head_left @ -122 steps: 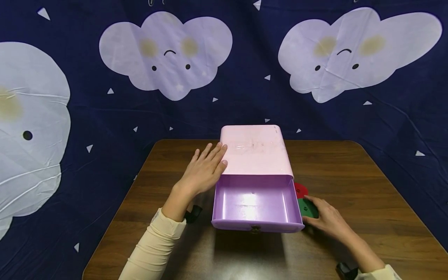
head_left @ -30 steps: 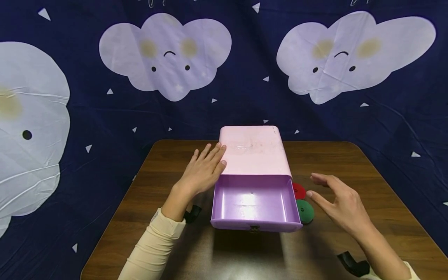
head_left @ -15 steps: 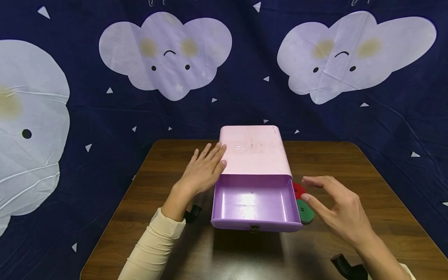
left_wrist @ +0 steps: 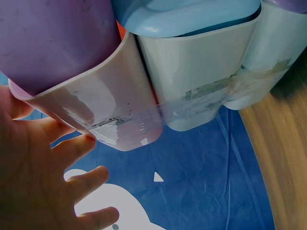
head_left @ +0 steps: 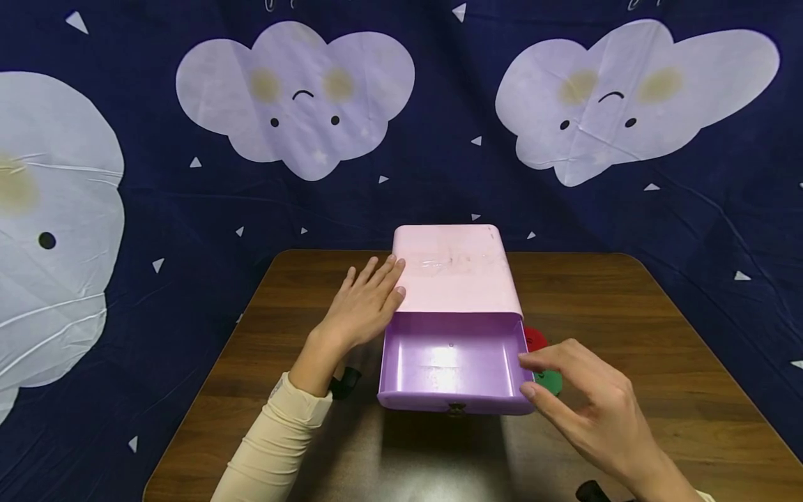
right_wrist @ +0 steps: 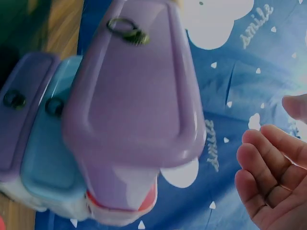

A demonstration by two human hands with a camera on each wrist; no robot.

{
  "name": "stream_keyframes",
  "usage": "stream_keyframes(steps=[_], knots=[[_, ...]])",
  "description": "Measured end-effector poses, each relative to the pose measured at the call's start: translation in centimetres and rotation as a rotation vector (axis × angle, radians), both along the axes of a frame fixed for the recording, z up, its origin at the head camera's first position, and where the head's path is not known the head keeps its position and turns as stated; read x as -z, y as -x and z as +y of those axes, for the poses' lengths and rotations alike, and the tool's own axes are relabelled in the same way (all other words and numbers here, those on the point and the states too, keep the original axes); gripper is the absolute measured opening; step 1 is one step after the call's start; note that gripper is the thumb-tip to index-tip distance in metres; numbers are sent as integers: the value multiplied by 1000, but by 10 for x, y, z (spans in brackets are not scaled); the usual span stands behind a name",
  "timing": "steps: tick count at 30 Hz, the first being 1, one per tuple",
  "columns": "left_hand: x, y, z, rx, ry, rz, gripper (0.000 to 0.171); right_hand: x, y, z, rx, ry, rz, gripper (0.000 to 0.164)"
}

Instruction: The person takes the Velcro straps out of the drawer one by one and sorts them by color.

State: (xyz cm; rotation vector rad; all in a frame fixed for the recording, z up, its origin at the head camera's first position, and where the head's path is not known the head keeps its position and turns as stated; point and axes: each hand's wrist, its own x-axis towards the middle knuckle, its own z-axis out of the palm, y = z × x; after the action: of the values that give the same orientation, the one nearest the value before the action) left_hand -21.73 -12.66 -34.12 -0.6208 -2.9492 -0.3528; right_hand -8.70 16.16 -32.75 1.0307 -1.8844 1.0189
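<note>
A pink-topped drawer unit (head_left: 454, 272) stands on the table, its top purple drawer (head_left: 433, 402) pulled out with nothing inside. Against the unit's left side wall rests my left hand (head_left: 359, 305), fingers spread and straight; the left wrist view shows its fingertips at the pink wall (left_wrist: 112, 96). My right hand (head_left: 599, 415) hovers at the drawer's right front corner, thumb and fingers apart, holding nothing. In the right wrist view the ring pull (right_wrist: 128, 31) hangs on the purple drawer front, away from the fingers (right_wrist: 261, 158).
Right of the drawer lie a red disc (head_left: 534, 339) and a green disc (head_left: 552, 381), both partly covered. Below the purple drawer sit a blue drawer (right_wrist: 55, 143) and another purple drawer (right_wrist: 26, 115). A dark blue cloud-print cloth (head_left: 452, 188) hangs behind the wooden table (head_left: 640, 314).
My right hand has left the green disc, lifted off to the right, then come back leftward and nearer to the drawer's front right corner. The left hand and drawer unit stay put.
</note>
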Motion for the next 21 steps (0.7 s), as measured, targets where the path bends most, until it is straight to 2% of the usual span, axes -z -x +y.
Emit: stream_keyframes(steps=[3,7,13,17,21], knots=[[0,0,0,1,-2,-2,55,0,-4,-9,-45,0,35,23],[0,0,-1,2,-6,1,55,2,-9,-18,-49,-14,57,22],[1,0,-1,4,-12,-3,54,15,-11,-22,-90,4,85,21],[1,0,-1,5,-7,0,54,32,-14,-22,-97,11,37,20],[0,0,-1,3,2,-3,55,49,-20,-23,-49,-14,-52,16]])
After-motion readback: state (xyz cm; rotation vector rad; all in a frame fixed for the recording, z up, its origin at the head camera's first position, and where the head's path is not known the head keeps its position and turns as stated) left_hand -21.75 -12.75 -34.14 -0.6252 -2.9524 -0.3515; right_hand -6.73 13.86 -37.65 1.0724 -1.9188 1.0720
